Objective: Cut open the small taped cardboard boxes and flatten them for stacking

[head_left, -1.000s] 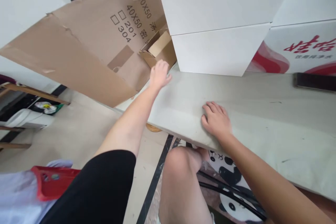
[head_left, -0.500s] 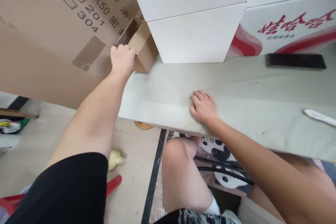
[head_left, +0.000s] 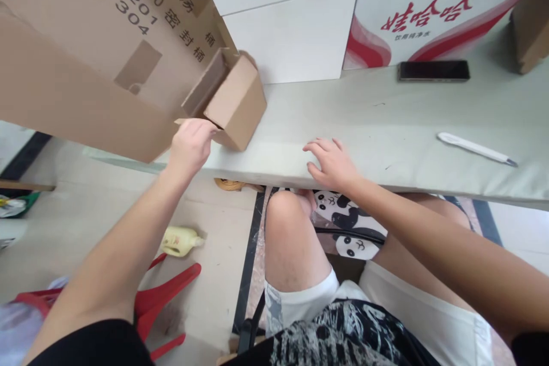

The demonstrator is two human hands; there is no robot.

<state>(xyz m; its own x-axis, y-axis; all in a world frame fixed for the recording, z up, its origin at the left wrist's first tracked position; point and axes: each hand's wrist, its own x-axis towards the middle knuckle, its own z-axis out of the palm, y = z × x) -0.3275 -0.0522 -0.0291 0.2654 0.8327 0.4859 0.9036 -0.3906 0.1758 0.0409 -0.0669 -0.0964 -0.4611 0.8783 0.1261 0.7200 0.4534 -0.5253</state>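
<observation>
A small open cardboard box (head_left: 241, 104) stands on the pale green tabletop (head_left: 295, 111), beside a large printed carton (head_left: 77, 57). My left hand (head_left: 191, 143) is closed on the near edge of the small box, at a flap; the inside of the box is mostly hidden. My right hand (head_left: 329, 163) rests near the table's front edge, its fingers apart and nothing in it. To the right lie a white pen-like tool (head_left: 474, 148) and a black phone (head_left: 434, 71).
White boxes (head_left: 287, 37) stand along the back, with a red-and-white printed carton (head_left: 412, 26) at the right. Another brown cardboard piece (head_left: 532, 28) is at the far right. On the floor are a yellow bottle (head_left: 180, 240) and a red stool (head_left: 163, 300).
My left hand has drawn the small box nearer, away from the back corner. My right hand stays near the table edge, its fingers a little raised. The view has shifted right.
</observation>
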